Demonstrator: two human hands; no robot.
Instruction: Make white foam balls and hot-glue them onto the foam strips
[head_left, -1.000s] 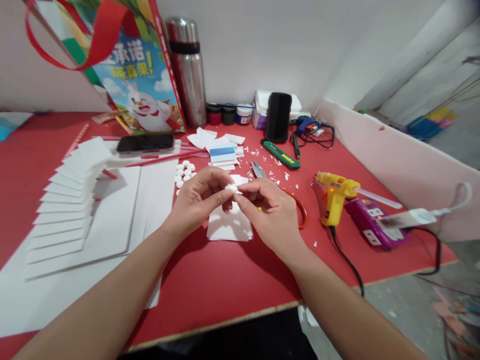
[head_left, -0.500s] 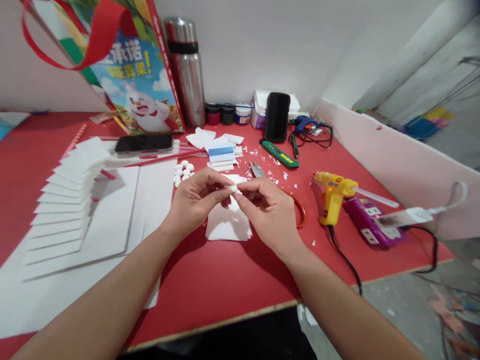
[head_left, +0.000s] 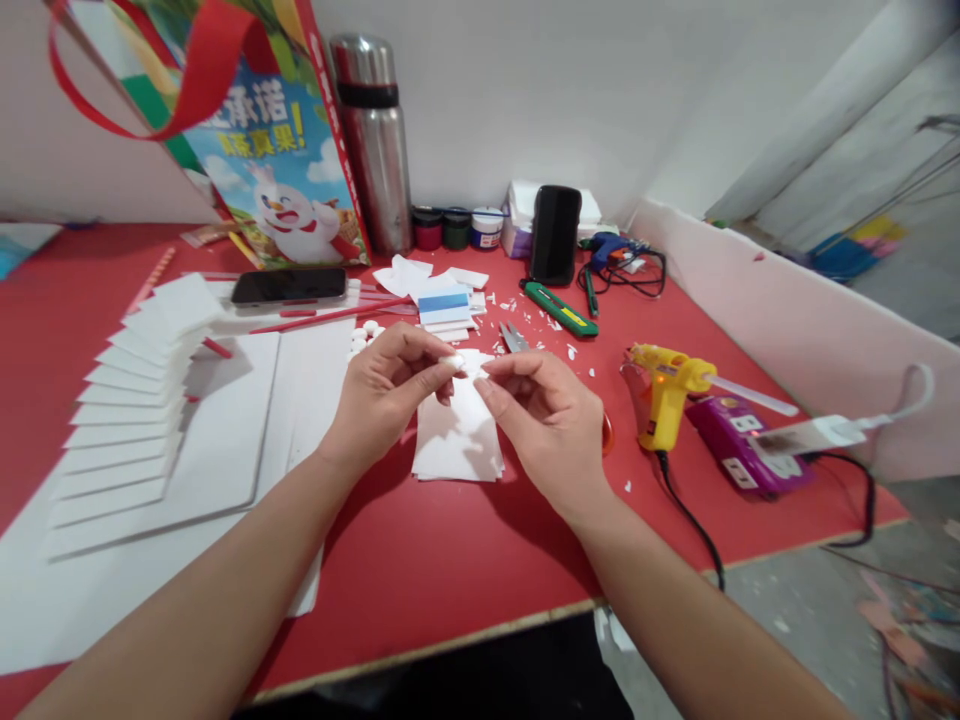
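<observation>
My left hand (head_left: 394, 385) pinches a small white rounded piece (head_left: 456, 361) between thumb and fingertips. Just to its right, my right hand (head_left: 544, 415) is also closed in a pinch, with a tiny white scrap (head_left: 481, 373) at its fingertips. Both hands hover over a stack of white paper cards (head_left: 457, 445). Several white round pieces (head_left: 363, 338) lie beyond my left hand, partly hidden by it. Scissors (head_left: 514, 338) lie behind my right hand, which covers most of them.
Fanned white cards (head_left: 124, 430) lie on white boards at left. A yellow glue gun (head_left: 664, 400) and purple power strip (head_left: 750, 445) are at right. A green utility knife (head_left: 561, 308), black phone (head_left: 289, 287) and steel flask (head_left: 379, 165) stand or lie farther back. White scraps litter the red table (head_left: 435, 570).
My hands have drawn apart slightly. The white rounded piece stays in my left fingertips, while my right fingertips have come away from it with a small scrap.
</observation>
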